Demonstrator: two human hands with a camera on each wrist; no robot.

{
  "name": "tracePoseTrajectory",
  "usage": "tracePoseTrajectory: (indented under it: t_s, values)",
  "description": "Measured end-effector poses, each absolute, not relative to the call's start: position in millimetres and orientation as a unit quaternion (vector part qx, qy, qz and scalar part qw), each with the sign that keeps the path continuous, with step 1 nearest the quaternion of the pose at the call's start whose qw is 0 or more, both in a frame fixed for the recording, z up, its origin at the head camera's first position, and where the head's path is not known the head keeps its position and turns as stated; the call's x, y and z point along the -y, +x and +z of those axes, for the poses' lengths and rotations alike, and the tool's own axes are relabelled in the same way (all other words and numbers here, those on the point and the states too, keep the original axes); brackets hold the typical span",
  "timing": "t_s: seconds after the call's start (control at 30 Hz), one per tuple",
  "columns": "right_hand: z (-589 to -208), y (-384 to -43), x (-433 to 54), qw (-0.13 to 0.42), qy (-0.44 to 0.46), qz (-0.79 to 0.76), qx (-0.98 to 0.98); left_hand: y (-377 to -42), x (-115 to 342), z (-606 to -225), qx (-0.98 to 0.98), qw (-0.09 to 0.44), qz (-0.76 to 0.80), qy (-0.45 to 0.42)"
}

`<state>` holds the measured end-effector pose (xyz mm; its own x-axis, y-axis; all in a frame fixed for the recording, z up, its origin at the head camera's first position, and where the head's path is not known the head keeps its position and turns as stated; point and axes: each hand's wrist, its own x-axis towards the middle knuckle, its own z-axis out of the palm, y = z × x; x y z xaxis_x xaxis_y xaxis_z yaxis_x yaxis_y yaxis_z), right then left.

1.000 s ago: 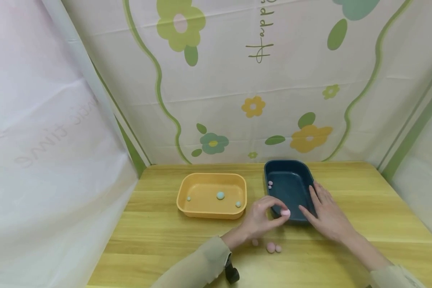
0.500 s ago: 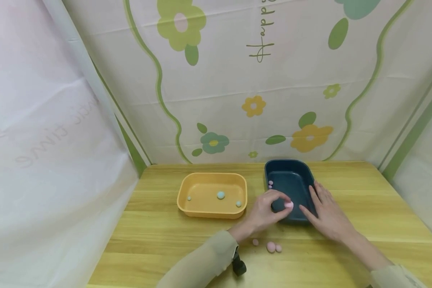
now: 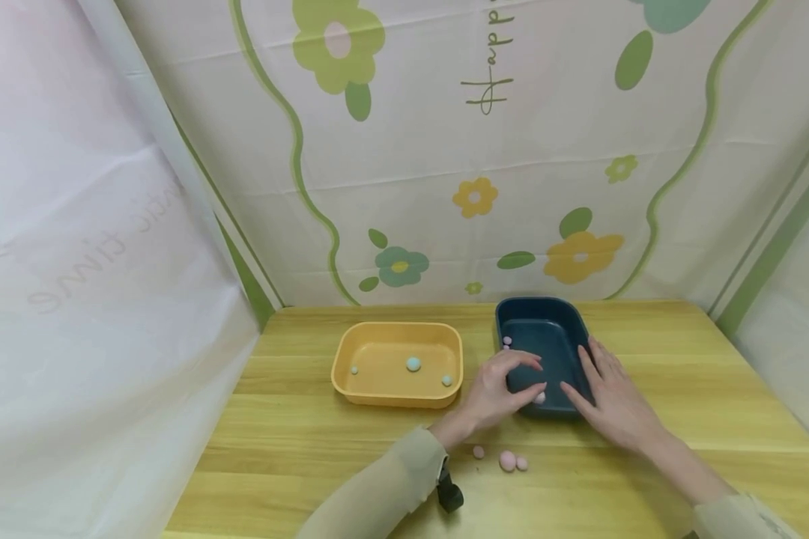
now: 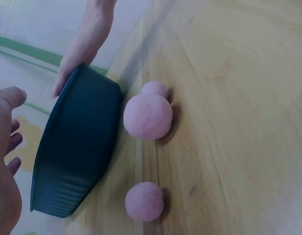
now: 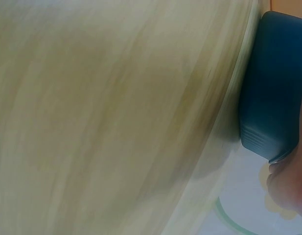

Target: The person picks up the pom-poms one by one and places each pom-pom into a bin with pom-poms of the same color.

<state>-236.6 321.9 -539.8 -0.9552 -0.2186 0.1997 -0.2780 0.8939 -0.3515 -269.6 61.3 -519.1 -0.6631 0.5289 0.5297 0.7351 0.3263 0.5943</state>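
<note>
My left hand (image 3: 494, 385) is over the near left part of the dark blue tray (image 3: 551, 299), thumb and fingers parted with nothing between them. Just below the thumb tip, a pale pink pom-pom (image 3: 540, 398) lies inside the tray. Two smaller pink pom-poms (image 3: 507, 340) sit by the tray's left wall, one partly covered by my left hand. My right hand (image 3: 616, 400) rests along the tray's right rim with its fingers extended. In the left wrist view, a large pink pom-pom (image 4: 148, 116) and two smaller ones lie on the wooden table near the tray.
Left of the blue tray stands a yellow tray (image 3: 396, 400) containing a mint-green pom-pom (image 3: 413, 364) and two smaller green ones. Behind the wooden table (image 3: 276, 449) hangs a flower-printed cloth (image 3: 404, 150); a white cloth (image 3: 94, 299) drapes along the left side.
My left hand moved slightly forward and right over the blue tray, then its fingers parted and let go of the pink pom-pom, which dropped into the tray. My right hand stayed put.
</note>
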Motion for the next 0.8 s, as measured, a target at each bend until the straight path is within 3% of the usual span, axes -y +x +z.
tracePoseTrajectory:
  t_s: [0.4,0.8]
  values:
    - [-542,-236,-322,0.08,0.129,0.192,0.97,-259,-44,-525,0.814,0.115,-0.42,-0.385]
    - [-544,-236,-323,0.098,0.133,0.192,0.967,-241,-17,-527,0.817,0.055,-0.446,-0.361]
